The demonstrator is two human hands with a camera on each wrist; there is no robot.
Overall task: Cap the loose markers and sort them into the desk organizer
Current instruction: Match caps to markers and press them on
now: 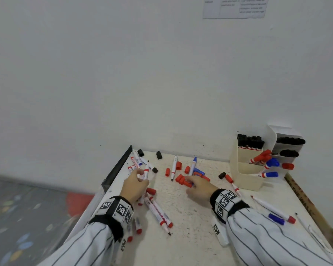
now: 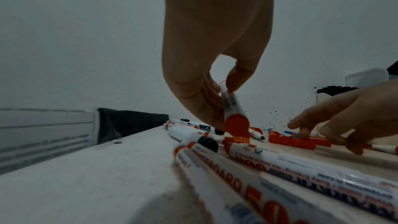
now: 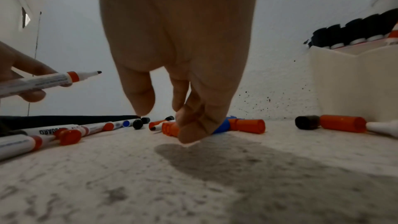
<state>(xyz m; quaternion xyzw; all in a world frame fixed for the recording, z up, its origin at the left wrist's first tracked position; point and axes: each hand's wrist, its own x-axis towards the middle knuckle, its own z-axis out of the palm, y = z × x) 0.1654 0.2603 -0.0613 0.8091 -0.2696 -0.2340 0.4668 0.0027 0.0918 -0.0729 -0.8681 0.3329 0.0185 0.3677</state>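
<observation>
My left hand (image 1: 139,178) grips an uncapped white marker with a red band (image 1: 146,170), tip pointing up and away; the same marker (image 2: 232,106) shows between thumb and fingers in the left wrist view, and from the right wrist its bare tip (image 3: 98,72) is plain. My right hand (image 1: 191,184) is lowered over a cluster of loose red caps (image 1: 182,180). Its fingertips (image 3: 191,130) touch the table beside a red cap (image 3: 170,128), with the thumb held apart and not closed on it. The cream desk organizer (image 1: 246,177) stands at the back right.
Several capped and uncapped markers (image 1: 159,213) lie by the left wrist, more at the far left corner (image 1: 136,162). Black caps (image 1: 159,155) and a blue marker (image 1: 192,166) lie near the wall. A wooden ruler (image 1: 304,200) runs along the right edge; the left table edge (image 1: 115,169) is close.
</observation>
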